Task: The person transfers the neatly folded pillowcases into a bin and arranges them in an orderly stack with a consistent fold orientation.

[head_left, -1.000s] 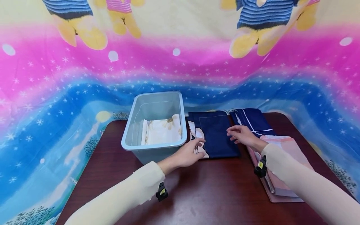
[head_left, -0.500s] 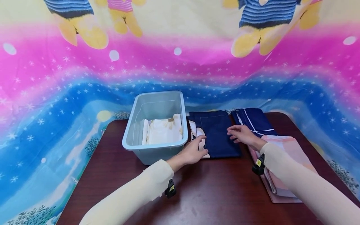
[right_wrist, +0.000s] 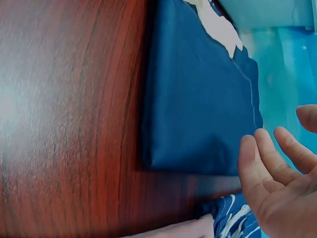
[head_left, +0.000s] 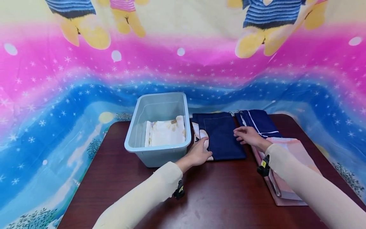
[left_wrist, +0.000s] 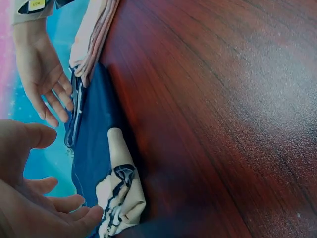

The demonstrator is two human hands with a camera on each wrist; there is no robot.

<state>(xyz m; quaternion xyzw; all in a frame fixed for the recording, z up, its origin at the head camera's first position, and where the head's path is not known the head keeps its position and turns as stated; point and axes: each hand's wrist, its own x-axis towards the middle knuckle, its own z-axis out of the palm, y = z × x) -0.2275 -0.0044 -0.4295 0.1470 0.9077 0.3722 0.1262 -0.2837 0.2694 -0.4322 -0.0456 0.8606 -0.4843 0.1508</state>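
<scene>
A folded dark blue cloth with a cream patterned left edge lies flat on the table, right of the tub. My left hand hovers over its cream edge, fingers apart and relaxed; in the left wrist view this left hand holds nothing. At the cloth's right side is my right hand, its fingers loosely bent and nothing between them. The right wrist view shows that right hand close above the blue cloth, apparently not gripping it.
A grey-blue plastic tub holds a folded white floral cloth. Behind the right hand lies a navy cloth with white stripes. Folded pink cloths sit beneath the right forearm on the dark wooden table. A printed curtain hangs behind.
My left hand has moved slightly right, over the cream edge of the blue cloth. The right hand has shifted a little to the right. The cloths have stayed in place.
</scene>
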